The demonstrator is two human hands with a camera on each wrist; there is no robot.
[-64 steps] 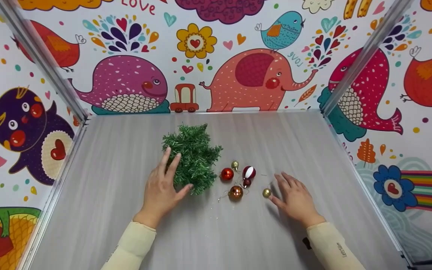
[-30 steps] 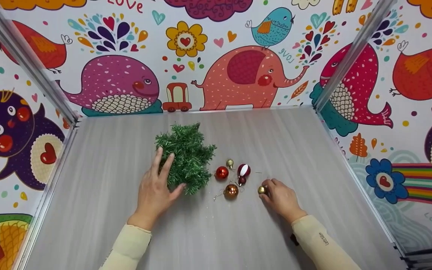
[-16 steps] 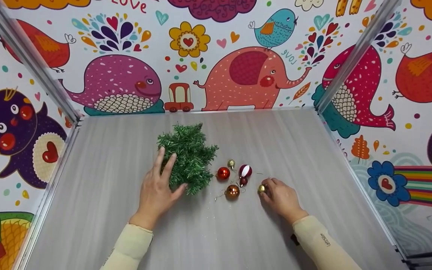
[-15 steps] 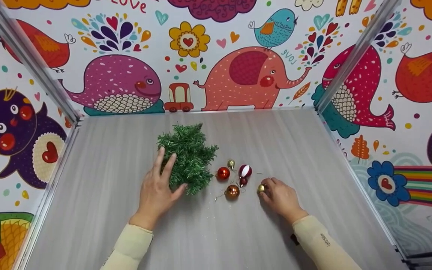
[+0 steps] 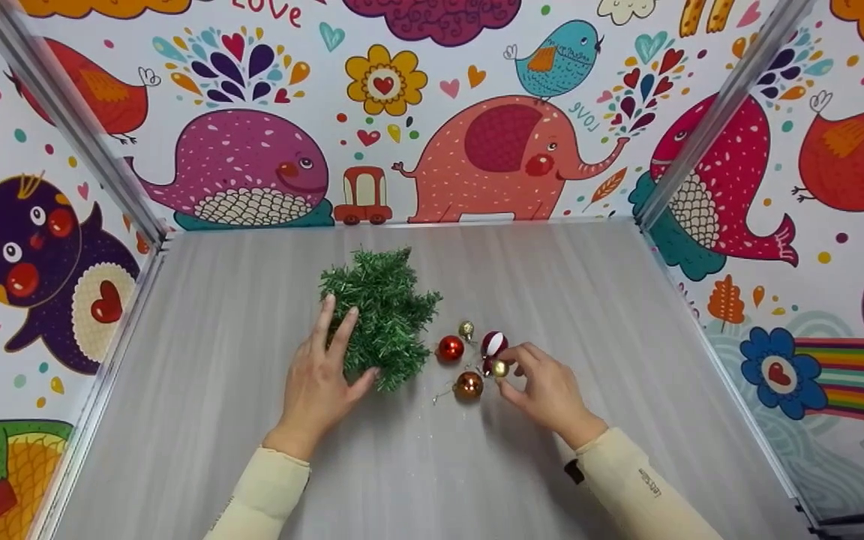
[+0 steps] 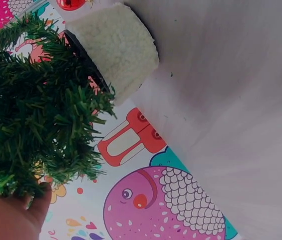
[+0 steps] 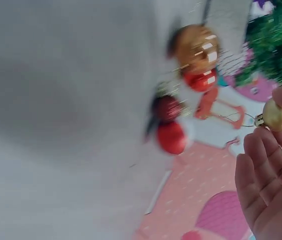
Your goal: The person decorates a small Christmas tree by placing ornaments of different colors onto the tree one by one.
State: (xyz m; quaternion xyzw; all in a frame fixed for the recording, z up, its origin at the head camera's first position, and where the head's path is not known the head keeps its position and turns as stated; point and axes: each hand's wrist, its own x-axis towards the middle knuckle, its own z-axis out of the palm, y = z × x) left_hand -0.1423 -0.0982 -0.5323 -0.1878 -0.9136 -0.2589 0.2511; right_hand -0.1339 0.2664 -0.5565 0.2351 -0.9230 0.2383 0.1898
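Observation:
A small artificial Christmas tree (image 5: 383, 319) with green tinsel branches stands on the table, its pale, fuzzy pot (image 6: 118, 47) visible in the left wrist view. My left hand (image 5: 319, 386) rests against the tree's left side, its visible fingers mostly straight and spread; some fingers are hidden. Between thumb and fingertips, my right hand (image 5: 548, 390) pinches a small gold bauble (image 7: 273, 116) by its ball, with a thin wire loop extending from its cap. Just left of that hand lie a copper bauble (image 5: 469, 385), a red bauble (image 5: 450, 348), a red-and-white bauble (image 5: 494, 344) and a small gold bauble (image 5: 466, 330).
A small dark red bauble (image 7: 167, 108) lies among the others, partly covered in the head view. The grey wood-grain table (image 5: 417, 480) has tiny glitter specks in front of the baubles. Walls with printed cartoon animals (image 5: 252, 165) and metal corner posts (image 5: 724, 112) enclose it.
My right hand has closed its fingertips on the gold bauble and moved it left, over the other baubles. My left hand has stayed against the tree.

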